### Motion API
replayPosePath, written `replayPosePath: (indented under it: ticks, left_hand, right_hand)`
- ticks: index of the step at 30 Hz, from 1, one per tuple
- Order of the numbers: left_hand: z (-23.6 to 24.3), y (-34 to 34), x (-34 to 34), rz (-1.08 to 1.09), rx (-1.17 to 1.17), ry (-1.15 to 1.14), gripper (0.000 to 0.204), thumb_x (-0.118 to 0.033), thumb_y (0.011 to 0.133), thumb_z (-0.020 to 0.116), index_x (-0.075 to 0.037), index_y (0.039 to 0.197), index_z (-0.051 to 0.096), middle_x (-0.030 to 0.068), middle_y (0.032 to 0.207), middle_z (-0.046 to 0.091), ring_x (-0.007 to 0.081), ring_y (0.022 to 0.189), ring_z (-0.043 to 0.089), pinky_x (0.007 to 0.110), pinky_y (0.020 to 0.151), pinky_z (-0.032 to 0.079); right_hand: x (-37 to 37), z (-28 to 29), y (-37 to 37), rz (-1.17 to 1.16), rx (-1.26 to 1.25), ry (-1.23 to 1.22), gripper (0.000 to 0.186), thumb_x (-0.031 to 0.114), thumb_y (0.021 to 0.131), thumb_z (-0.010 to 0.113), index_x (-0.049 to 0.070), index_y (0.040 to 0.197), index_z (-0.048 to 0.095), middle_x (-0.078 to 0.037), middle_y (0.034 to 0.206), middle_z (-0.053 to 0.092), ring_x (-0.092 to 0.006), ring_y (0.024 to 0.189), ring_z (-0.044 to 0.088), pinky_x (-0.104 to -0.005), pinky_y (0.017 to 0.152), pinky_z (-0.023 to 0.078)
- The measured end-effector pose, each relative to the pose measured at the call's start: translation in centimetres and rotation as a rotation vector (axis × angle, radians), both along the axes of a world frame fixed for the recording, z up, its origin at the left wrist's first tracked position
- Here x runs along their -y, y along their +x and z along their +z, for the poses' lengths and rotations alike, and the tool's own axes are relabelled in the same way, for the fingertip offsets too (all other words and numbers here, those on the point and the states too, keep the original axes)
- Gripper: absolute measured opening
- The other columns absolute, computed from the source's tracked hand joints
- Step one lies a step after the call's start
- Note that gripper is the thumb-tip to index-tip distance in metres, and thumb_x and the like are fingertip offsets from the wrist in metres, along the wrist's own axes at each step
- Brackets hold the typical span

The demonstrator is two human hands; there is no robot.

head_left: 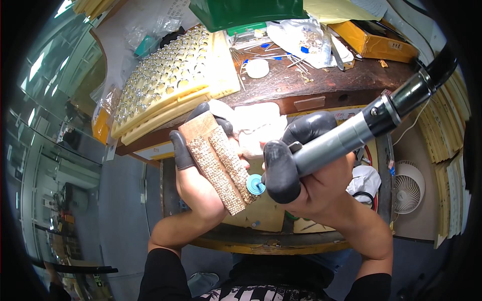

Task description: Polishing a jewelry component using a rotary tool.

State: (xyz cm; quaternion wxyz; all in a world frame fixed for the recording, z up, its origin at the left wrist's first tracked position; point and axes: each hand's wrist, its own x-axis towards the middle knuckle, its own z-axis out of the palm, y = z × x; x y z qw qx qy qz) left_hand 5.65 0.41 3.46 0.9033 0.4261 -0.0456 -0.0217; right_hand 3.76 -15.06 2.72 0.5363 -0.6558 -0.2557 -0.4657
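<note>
Block [219, 164] is gripped in the left hand [193, 175], a grey handpiece [346, 136] in the right hand [304, 185]; its blue disc [255, 184] is held at the block's edge; work seems under way, remainder unclear.

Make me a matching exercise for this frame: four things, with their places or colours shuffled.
1. Block
2. Tool
3. Fan
4. Bin

A. Green, at the top edge of the picture
B. In the right hand
C. White, on the right side of the picture
D. In the left hand

Pairs: 1-D, 2-B, 3-C, 4-A
</note>
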Motion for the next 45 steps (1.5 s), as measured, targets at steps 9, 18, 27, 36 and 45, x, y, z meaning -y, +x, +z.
replayPosePath:
  ticks: [9, 18, 27, 36, 45]
  left_hand:
    - [0.12, -0.02, 0.06, -0.022, 0.000, -0.012, 0.078, -0.072, 0.098, 0.026, -0.003, 0.115, 0.057, 0.0117, 0.090, 0.062, 0.0209, 0.071, 0.062, 0.033, 0.062, 0.053]
    - [0.17, -0.10, 0.05, -0.005, -0.008, 0.032, 0.077, -0.073, 0.097, 0.026, -0.004, 0.114, 0.056, 0.0114, 0.089, 0.062, 0.0206, 0.070, 0.061, 0.032, 0.061, 0.051]
    - [0.31, -0.15, -0.02, -0.014, -0.003, 0.027, 0.078, -0.073, 0.097, 0.025, -0.004, 0.115, 0.056, 0.0112, 0.090, 0.062, 0.0211, 0.071, 0.062, 0.033, 0.063, 0.052]
    - [0.36, -0.14, 0.09, -0.022, -0.006, -0.018, 0.077, -0.072, 0.098, 0.025, -0.003, 0.116, 0.056, 0.0108, 0.090, 0.061, 0.0220, 0.073, 0.063, 0.033, 0.064, 0.052]
    - [0.33, -0.08, -0.10, -0.024, 0.004, 0.002, 0.076, -0.070, 0.099, 0.025, -0.003, 0.117, 0.055, 0.0112, 0.089, 0.062, 0.0215, 0.074, 0.063, 0.033, 0.063, 0.052]
  right_hand:
    - [-0.02, 0.10, -0.11, -0.001, -0.022, 0.011, 0.012, 0.001, 0.084, 0.070, -0.006, 0.087, 0.061, -0.006, 0.068, 0.063, -0.0113, 0.057, 0.061, -0.0264, 0.052, 0.048]
    - [-0.23, 0.03, 0.18, -0.021, 0.047, 0.025, 0.011, -0.001, 0.082, 0.070, -0.006, 0.086, 0.061, -0.007, 0.069, 0.062, -0.0117, 0.056, 0.060, -0.0264, 0.051, 0.047]
    - [-0.24, 0.21, -0.08, -0.007, 0.004, 0.034, 0.009, -0.002, 0.081, 0.069, -0.005, 0.083, 0.061, -0.008, 0.072, 0.062, -0.0126, 0.056, 0.058, -0.0276, 0.051, 0.046]
    - [0.06, 0.19, -0.07, -0.001, 0.026, -0.007, 0.011, -0.001, 0.082, 0.069, -0.005, 0.083, 0.059, -0.009, 0.075, 0.061, -0.0131, 0.058, 0.058, -0.0272, 0.052, 0.046]
    - [-0.11, 0.14, -0.14, -0.010, -0.001, 0.013, 0.011, 0.000, 0.082, 0.069, -0.005, 0.083, 0.060, -0.009, 0.076, 0.062, -0.0126, 0.058, 0.058, -0.0269, 0.052, 0.045]
